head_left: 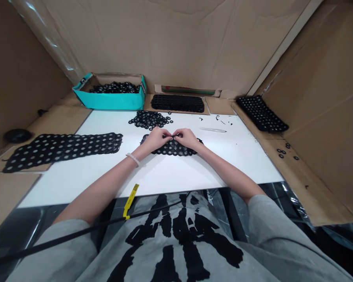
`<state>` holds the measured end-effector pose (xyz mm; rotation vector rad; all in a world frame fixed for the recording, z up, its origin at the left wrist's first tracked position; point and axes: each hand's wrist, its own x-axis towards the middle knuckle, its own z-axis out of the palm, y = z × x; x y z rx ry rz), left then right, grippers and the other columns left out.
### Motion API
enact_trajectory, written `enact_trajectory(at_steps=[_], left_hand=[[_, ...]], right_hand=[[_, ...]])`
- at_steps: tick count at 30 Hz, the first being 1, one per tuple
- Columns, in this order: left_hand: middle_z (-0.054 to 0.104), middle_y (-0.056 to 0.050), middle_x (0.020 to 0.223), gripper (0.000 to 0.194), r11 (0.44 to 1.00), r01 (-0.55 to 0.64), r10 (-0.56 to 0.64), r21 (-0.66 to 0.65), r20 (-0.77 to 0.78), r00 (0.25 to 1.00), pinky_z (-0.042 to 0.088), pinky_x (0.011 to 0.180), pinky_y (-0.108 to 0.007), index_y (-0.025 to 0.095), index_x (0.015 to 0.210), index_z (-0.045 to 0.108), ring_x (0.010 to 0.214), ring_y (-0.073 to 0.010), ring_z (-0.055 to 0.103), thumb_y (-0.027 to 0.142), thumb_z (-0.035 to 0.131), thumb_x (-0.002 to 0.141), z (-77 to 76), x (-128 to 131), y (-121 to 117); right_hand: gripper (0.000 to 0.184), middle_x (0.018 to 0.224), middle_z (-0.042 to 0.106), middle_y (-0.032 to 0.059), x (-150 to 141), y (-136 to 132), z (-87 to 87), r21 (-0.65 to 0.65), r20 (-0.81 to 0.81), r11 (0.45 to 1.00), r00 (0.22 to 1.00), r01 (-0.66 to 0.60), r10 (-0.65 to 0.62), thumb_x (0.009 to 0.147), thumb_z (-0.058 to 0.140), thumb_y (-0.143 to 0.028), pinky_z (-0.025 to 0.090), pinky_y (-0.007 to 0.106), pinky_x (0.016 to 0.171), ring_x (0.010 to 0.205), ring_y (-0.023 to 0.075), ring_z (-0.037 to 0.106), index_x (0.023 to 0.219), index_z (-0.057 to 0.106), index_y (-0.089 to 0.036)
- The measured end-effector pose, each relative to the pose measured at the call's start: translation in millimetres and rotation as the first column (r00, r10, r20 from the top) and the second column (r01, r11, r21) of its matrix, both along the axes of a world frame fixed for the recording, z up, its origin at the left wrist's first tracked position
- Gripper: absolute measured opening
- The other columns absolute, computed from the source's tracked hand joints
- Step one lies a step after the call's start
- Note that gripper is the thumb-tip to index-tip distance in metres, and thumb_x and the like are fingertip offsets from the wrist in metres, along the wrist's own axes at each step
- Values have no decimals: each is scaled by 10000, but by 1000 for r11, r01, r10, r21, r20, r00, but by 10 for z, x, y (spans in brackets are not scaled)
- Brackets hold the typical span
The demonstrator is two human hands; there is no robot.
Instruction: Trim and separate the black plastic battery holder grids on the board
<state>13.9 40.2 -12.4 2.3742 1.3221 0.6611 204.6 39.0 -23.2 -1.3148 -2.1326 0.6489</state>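
My left hand [156, 138] and my right hand [187, 138] meet fingertip to fingertip over a small black sheet of joined rings [173, 149] lying on the white board [170, 176]. Both hands are closed in a pinch on the sheet's far edge, where a tiny black piece sits between the fingers. A loose heap of black rings [150, 119] lies just beyond the hands. A pale bracelet is on my left wrist.
A long black ring sheet [61, 148] lies at the left. A teal box [111, 94] of rings stands at the back left, and two more ring sheets [178, 103] [261, 113] lie at the back and right. A white stick [213, 129] and cardboard walls surround the board.
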Motion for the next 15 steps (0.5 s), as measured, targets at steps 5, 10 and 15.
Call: enact_trajectory(at_steps=[5,10,15], left_hand=[[747,-93,923,251,985,-171,166,31,113,980,416,894,-404,178,898,782,927,-288,598,292,567,837,20,-206,216],[687,-110,1073,304,866,-456,444,204,101,890,320,907,-500,247,1043,757,1104,-358,439,337,502,905,32,-398,309],[659,-112,1083,306,966,-158,168,203,-31,985,281,895,-470,246,1016,736,1069,-334,430,471,597,861,61,-254,163]], right_hand=[[256,974,735,45,-10,-47,34,33,94,996,992,83,-86,787,550,-173,458,298,850,894,209,629,929,757,-222],[288,877,735,34,36,24,13,-89,16,994,998,63,-62,739,517,-83,466,267,799,783,168,618,862,758,-184],[296,876,748,22,33,43,17,-148,-68,988,996,38,-49,735,503,-70,470,269,828,803,160,634,859,752,-171]])
